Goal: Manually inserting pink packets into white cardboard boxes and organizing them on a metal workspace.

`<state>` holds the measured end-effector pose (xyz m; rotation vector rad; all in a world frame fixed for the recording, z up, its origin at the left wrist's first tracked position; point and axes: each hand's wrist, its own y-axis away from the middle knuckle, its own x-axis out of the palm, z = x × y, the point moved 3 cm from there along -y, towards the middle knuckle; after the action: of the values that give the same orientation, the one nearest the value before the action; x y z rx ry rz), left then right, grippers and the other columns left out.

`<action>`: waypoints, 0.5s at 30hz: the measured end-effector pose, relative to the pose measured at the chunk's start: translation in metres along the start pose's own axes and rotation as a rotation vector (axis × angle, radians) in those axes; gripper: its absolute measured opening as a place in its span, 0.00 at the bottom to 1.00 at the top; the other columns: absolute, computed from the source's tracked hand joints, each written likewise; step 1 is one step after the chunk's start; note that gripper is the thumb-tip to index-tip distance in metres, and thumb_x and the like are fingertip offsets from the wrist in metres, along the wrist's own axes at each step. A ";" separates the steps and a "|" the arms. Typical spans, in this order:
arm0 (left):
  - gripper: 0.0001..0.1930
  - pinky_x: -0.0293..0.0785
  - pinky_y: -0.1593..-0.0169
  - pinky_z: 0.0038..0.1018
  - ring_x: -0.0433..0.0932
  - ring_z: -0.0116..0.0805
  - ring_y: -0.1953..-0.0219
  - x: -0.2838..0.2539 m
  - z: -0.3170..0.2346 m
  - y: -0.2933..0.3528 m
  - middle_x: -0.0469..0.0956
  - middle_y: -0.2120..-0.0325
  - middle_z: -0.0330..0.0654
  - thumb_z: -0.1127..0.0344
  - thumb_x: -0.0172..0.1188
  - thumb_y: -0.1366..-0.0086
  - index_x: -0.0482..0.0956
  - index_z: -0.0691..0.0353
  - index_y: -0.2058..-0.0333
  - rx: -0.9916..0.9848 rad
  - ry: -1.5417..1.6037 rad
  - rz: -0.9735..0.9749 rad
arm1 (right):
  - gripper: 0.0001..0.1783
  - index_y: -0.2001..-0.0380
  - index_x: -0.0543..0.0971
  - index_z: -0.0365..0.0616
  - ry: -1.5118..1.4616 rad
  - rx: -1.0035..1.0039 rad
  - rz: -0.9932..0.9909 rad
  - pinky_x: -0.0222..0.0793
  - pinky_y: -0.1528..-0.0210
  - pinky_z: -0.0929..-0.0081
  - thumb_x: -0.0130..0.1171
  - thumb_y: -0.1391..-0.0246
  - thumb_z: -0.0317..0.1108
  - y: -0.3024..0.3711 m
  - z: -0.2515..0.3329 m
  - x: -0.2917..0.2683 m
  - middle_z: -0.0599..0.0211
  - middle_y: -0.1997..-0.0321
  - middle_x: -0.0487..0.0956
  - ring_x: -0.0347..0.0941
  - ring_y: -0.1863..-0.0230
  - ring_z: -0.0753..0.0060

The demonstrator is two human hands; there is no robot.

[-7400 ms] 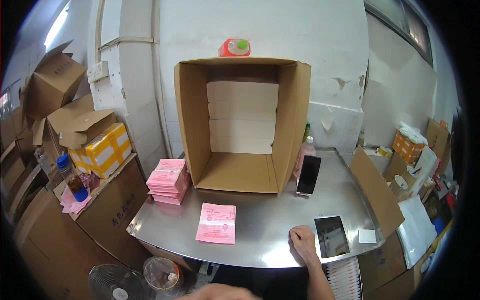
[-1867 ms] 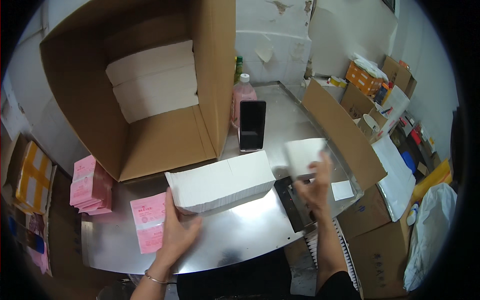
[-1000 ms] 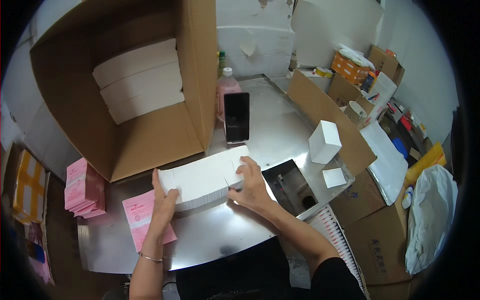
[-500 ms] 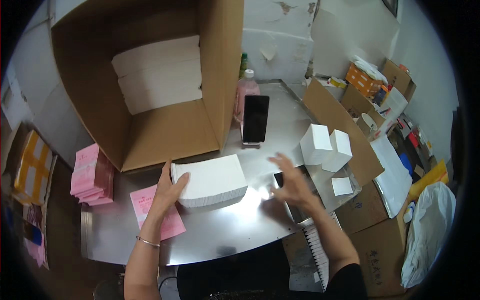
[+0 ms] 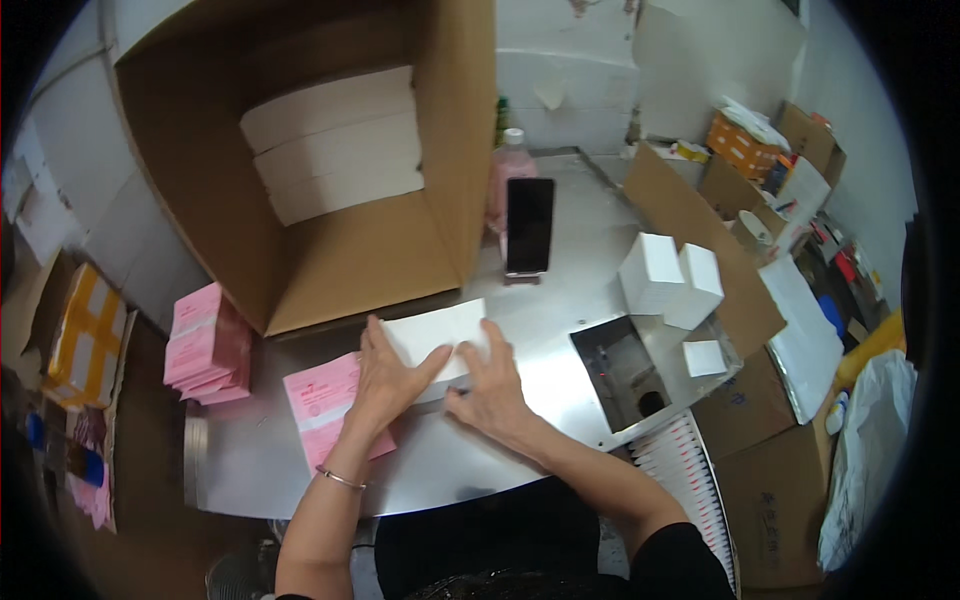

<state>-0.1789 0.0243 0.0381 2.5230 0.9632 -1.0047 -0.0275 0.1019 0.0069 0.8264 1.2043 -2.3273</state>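
A thick stack of white paper sheets (image 5: 436, 328) lies on the metal table in front of the large carton. My left hand (image 5: 390, 378) grips its left end, with the fingers along the far side and the thumb across the near part. My right hand (image 5: 492, 388) presses against the right end, its fingers bent over the top and near edge. The hands cover much of the stack's near side. Partly under my left wrist lies a pink printed packet (image 5: 325, 405), flat on the table.
A large open carton (image 5: 370, 260) holds white paper stacks (image 5: 340, 150). Pink packets (image 5: 205, 340) are piled at left. A black phone (image 5: 529, 226) stands beside a pink bottle (image 5: 512, 165). White blocks (image 5: 652, 275) sit at right near a rectangular table opening (image 5: 615, 365).
My right hand has moved left from beside the table opening onto the paper stack's right end. My left hand has kept its hold on the stack. The view has shifted slightly.
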 end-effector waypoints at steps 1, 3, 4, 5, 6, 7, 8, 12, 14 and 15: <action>0.65 0.55 0.29 0.42 0.56 0.62 0.31 0.002 -0.005 0.001 0.54 0.34 0.71 0.37 0.71 0.49 0.42 0.81 0.32 0.007 -0.185 -0.051 | 0.32 0.51 0.73 0.42 -0.029 -0.025 -0.001 0.68 0.40 0.48 0.70 0.65 0.32 -0.001 -0.001 0.007 0.33 0.34 0.57 0.61 0.36 0.28; 0.66 0.55 0.29 0.41 0.56 0.62 0.30 -0.003 -0.002 -0.004 0.53 0.34 0.71 0.37 0.71 0.50 0.42 0.82 0.32 0.056 -0.121 0.049 | 0.31 0.54 0.72 0.40 -0.110 -0.022 0.035 0.66 0.38 0.46 0.69 0.67 0.33 -0.005 -0.011 -0.005 0.31 0.36 0.60 0.61 0.36 0.28; 0.67 0.56 0.29 0.40 0.55 0.62 0.30 -0.008 0.003 -0.007 0.53 0.34 0.71 0.36 0.72 0.51 0.42 0.83 0.33 0.077 -0.076 0.133 | 0.31 0.54 0.72 0.40 -0.089 -0.013 0.022 0.66 0.38 0.46 0.69 0.67 0.33 -0.004 -0.024 -0.013 0.31 0.36 0.60 0.61 0.36 0.28; 0.65 0.59 0.31 0.39 0.60 0.61 0.32 -0.013 0.009 -0.006 0.57 0.35 0.71 0.41 0.72 0.53 0.43 0.80 0.32 0.042 -0.029 0.185 | 0.31 0.55 0.72 0.40 -0.106 -0.024 -0.034 0.65 0.38 0.46 0.69 0.67 0.32 -0.004 -0.044 -0.026 0.31 0.37 0.62 0.62 0.36 0.29; 0.65 0.59 0.31 0.39 0.60 0.61 0.32 -0.022 0.009 -0.009 0.57 0.35 0.71 0.41 0.72 0.53 0.43 0.80 0.32 0.056 -0.026 0.184 | 0.30 0.56 0.72 0.39 -0.124 -0.037 -0.088 0.64 0.37 0.46 0.69 0.68 0.32 -0.003 -0.062 -0.041 0.31 0.38 0.64 0.62 0.36 0.29; 0.63 0.61 0.32 0.39 0.63 0.60 0.34 -0.031 0.012 -0.007 0.60 0.37 0.71 0.44 0.72 0.54 0.44 0.78 0.31 0.029 -0.065 0.257 | 0.30 0.57 0.72 0.38 -0.029 -0.022 -0.145 0.63 0.37 0.47 0.68 0.69 0.31 -0.010 -0.068 -0.067 0.32 0.39 0.66 0.63 0.36 0.30; 0.61 0.63 0.33 0.39 0.65 0.60 0.35 -0.031 0.008 -0.004 0.63 0.38 0.70 0.47 0.71 0.54 0.45 0.76 0.31 0.011 -0.102 0.343 | 0.29 0.57 0.73 0.37 0.138 -0.009 -0.238 0.62 0.36 0.47 0.65 0.68 0.30 -0.016 -0.081 -0.088 0.30 0.38 0.65 0.63 0.37 0.32; 0.59 0.70 0.38 0.40 0.72 0.59 0.41 -0.020 -0.011 -0.002 0.70 0.45 0.67 0.50 0.70 0.55 0.47 0.70 0.30 0.027 -0.404 0.336 | 0.20 0.57 0.77 0.42 0.851 -0.208 -0.088 0.64 0.46 0.50 0.64 0.57 0.30 -0.058 -0.124 -0.115 0.46 0.34 0.64 0.65 0.40 0.37; 0.59 0.72 0.40 0.41 0.73 0.59 0.43 -0.006 -0.031 0.007 0.71 0.47 0.65 0.50 0.70 0.56 0.47 0.69 0.30 0.071 -0.540 0.350 | 0.21 0.55 0.78 0.43 1.044 -0.220 0.078 0.64 0.46 0.49 0.65 0.56 0.31 -0.062 -0.159 -0.103 0.48 0.33 0.63 0.65 0.40 0.38; 0.59 0.73 0.42 0.41 0.75 0.58 0.45 -0.002 -0.036 0.011 0.72 0.49 0.64 0.49 0.70 0.56 0.47 0.68 0.30 0.097 -0.669 0.354 | 0.22 0.53 0.79 0.45 1.218 -0.245 0.263 0.63 0.45 0.47 0.66 0.54 0.33 -0.060 -0.176 -0.097 0.50 0.32 0.62 0.65 0.39 0.39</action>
<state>-0.1545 0.0316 0.0657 2.0624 0.2702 -1.6286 0.0672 0.2881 0.0259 2.2564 1.5734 -1.3040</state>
